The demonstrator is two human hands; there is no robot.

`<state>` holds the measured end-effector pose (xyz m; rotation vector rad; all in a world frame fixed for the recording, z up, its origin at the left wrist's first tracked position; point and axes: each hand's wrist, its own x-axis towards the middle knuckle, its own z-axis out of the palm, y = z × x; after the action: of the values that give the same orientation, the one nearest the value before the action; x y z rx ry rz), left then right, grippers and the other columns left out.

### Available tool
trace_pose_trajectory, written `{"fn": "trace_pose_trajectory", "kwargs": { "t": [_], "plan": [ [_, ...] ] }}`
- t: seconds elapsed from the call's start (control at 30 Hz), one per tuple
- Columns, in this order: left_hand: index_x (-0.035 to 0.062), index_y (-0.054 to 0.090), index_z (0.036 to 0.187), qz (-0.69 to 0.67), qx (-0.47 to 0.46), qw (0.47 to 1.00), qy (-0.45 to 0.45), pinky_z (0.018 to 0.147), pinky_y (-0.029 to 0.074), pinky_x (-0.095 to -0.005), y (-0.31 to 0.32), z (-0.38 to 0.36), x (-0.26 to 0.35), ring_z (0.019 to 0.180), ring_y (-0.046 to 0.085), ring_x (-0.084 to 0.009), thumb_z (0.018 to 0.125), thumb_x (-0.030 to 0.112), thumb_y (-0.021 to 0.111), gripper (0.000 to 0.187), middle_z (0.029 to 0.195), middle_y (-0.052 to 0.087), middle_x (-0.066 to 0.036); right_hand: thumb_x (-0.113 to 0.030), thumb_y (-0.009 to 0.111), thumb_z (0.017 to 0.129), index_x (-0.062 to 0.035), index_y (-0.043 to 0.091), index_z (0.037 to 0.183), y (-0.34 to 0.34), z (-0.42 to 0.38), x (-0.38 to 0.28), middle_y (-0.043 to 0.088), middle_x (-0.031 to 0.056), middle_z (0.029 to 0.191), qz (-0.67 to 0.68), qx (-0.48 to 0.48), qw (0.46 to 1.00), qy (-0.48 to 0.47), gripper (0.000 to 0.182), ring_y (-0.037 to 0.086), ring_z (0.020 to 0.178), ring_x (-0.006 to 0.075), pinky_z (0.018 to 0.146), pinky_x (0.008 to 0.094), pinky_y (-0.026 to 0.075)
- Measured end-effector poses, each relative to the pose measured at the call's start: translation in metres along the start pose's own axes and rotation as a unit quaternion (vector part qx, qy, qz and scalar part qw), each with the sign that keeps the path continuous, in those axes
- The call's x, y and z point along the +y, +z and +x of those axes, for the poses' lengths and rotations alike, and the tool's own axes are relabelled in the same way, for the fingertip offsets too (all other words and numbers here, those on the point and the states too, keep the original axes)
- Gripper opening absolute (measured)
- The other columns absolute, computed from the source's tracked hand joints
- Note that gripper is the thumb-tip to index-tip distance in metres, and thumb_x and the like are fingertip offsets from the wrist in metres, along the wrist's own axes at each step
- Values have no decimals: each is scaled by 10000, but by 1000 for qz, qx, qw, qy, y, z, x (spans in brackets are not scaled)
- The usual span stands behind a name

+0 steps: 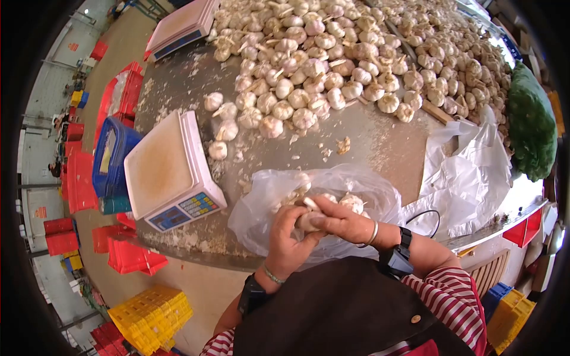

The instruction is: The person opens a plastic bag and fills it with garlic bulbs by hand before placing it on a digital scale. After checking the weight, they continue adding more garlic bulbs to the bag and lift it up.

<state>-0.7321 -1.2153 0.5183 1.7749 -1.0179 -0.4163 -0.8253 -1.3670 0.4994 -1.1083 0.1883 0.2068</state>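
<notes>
Both hands meet over a clear plastic bag (pixel 249 207) at the near edge of the metal table. Between them is a garlic bulb (pixel 306 223), its stem pointing up. My left hand (pixel 287 240) curls around the bulb from the left, thumb underneath. From the right, my right hand (pixel 344 223) grips the same bulb, fingers across its top. More garlic bulbs (pixel 352 203) lie inside the bag, partly hidden by the hands and the plastic. A large heap of garlic (pixel 297 65) covers the far part of the table.
A white digital scale (pixel 163 160) stands left of the bag, with another scale (pixel 181 26) farther back. Crumpled white plastic (pixel 466 178) lies at right, near a green net sack (pixel 530 121). A blue bin (pixel 113 157) and yellow crates (pixel 151 314) are beyond the table's left side.
</notes>
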Motion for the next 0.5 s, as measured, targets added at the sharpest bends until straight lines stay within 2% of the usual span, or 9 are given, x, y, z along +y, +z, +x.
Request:
{"fn": "trace_pose_trajectory", "kwargs": {
  "t": [0.03, 0.07, 0.1, 0.17, 0.23, 0.3, 0.33, 0.4, 0.5],
  "plan": [
    [36, 531, 1032, 2, -6, 1000, -19, 780, 462, -369, 0, -3, -5, 908, 565, -306, 714, 148, 787, 424, 994, 566, -143, -304, 525, 958, -27, 301, 1405, -4, 1, -5, 515, 127, 1205, -108, -2, 994, -1, 571, 498, 1100, 191, 907, 304, 429],
    [38, 520, 1017, 8, 6, 1000, -25, 801, 455, -389, 1, -5, -10, 920, 559, -331, 702, 113, 777, 413, 1004, 566, -149, -357, 533, 948, -15, 284, 1410, -15, 5, -8, 549, 208, 1175, -195, -36, 980, -25, 627, 539, 1093, 263, 910, 330, 434],
    [38, 520, 1017, 6, 4, 1000, -17, 801, 455, -389, 1, -7, -17, 920, 559, -331, 702, 113, 777, 413, 1004, 566, -149, -390, 557, 925, -36, 349, 1385, -21, 7, -24, 579, 240, 1144, -261, -5, 965, -9, 616, 584, 1047, 317, 881, 351, 459],
    [34, 523, 1003, 93, 1, 995, -33, 840, 434, -421, 1, -13, -37, 951, 545, -358, 697, 99, 756, 390, 1020, 565, -154, -364, 588, 902, -53, 440, 1325, -52, 19, -54, 577, 229, 1180, -332, 45, 942, 12, 545, 594, 1029, 354, 851, 378, 479],
    [35, 528, 1005, 155, -17, 987, -25, 876, 408, -448, 4, -23, -59, 988, 525, -371, 695, 106, 736, 380, 1045, 561, -160, -302, 635, 855, -68, 515, 1242, -95, 46, -55, 609, 196, 1118, -406, 134, 904, -28, 468, 612, 958, 353, 819, 405, 491],
    [23, 519, 965, 221, -91, 971, 11, 854, 433, -423, 6, -22, -64, 970, 531, -347, 677, 106, 752, 380, 1007, 553, -157, -204, 628, 817, -66, 545, 1170, -123, 69, -61, 596, 187, 1067, -590, 267, 755, -104, 388, 591, 971, 360, 824, 415, 487],
    [26, 553, 960, 210, -92, 973, 4, 880, 417, -434, 7, -20, -60, 993, 528, -339, 678, 131, 750, 360, 1023, 559, -151, -204, 628, 817, -66, 545, 1170, -134, 81, -61, 596, 187, 1067, -593, 273, 749, -108, 388, 591, 971, 360, 824, 415, 487],
    [30, 575, 963, 197, -108, 974, -7, 878, 422, -430, 1, -11, -47, 995, 530, -335, 671, 135, 756, 359, 1035, 562, -147, -135, 611, 779, -65, 551, 1114, -157, 107, -57, 554, 176, 1068, -701, 336, 624, -79, 348, 554, 1023, 349, 845, 411, 481],
    [37, 625, 976, 194, -102, 975, -23, 846, 455, -390, -8, 1, -38, 949, 569, -314, 664, 141, 767, 359, 1005, 589, -132, -69, 587, 754, -40, 524, 1100, -172, 127, -41, 518, 171, 1125, -701, 339, 624, -69, 352, 514, 1077, 335, 870, 413, 468]
  ]
}}
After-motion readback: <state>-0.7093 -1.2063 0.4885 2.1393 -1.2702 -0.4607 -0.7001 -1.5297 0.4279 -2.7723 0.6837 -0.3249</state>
